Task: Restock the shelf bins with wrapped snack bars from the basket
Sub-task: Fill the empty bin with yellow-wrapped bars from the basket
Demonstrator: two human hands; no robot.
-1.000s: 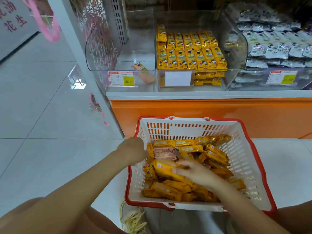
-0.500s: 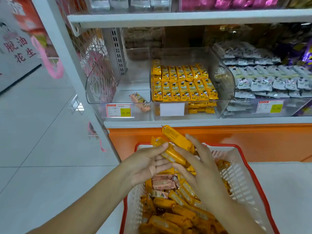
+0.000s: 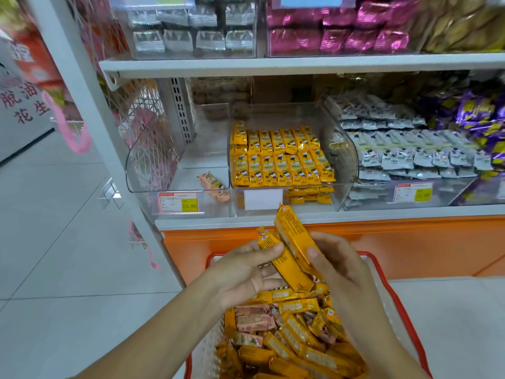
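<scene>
- A shop aisle with a pale tiled floor [image 3: 60, 269]; a white shelf [image 3: 300, 214] on an orange base [image 3: 410, 242] carries clear plastic bins, with a second shelf of silver, pink and gold packets above.
- The middle bin [image 3: 284, 198] holds neat rows of yellow snack bars [image 3: 278, 162]; its front label is blank white.
- The left bin [image 3: 175, 184] is almost bare, with only one pink bar [image 3: 214, 184] lying near its right wall.
- Its price tag [image 3: 178, 202] is red and yellow and reads 15.80; the small print is too blurred to read.
- The bin to the right holds white-wrapped packets [image 3: 396, 157] and purple ones beyond; its tag is blurred.
- A sign at far left shows red Chinese characters [image 3: 24, 105].
- The red-rimmed basket [image 3: 382, 272] on the floor below the shelf holds a loose heap of yellow bars [image 3: 300, 348] and a few pink ones.
- Above the basket, both hands share two yellow bars [image 3: 289, 253], tilted with their upper ends toward the shelf.
- The left hand [image 3: 246, 274] has its grip closed on them, thumb on top, fingers beneath.
- The right hand [image 3: 338, 269] has its grip pressed on the bars from the right, thumb on the wrapper.
</scene>
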